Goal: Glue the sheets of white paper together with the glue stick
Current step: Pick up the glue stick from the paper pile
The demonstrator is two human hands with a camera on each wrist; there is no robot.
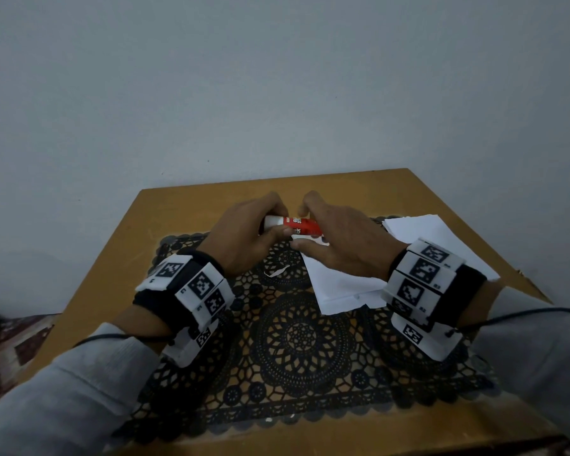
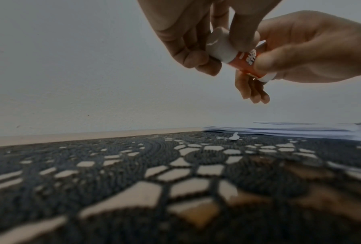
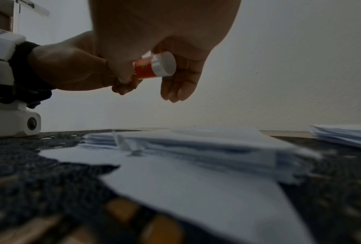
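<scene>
A glue stick (image 1: 311,227) with a red body and a white cap (image 2: 218,47) is held level above the table between both hands. My left hand (image 1: 274,222) grips the cap end, fingers and thumb curled round it. My right hand (image 1: 301,231) pinches the red body (image 2: 248,61); the stick's white base (image 3: 164,66) points out past the palm. The cap sits against the body. White paper sheets (image 1: 341,287) lie on the mat below my right hand. A second paper stack (image 1: 431,238) lies at the back right.
A black lace mat (image 1: 303,340) covers most of the small wooden table (image 1: 178,209). A small torn paper scrap (image 1: 277,271) lies on the mat under the hands. A plain wall stands close behind the table's far edge.
</scene>
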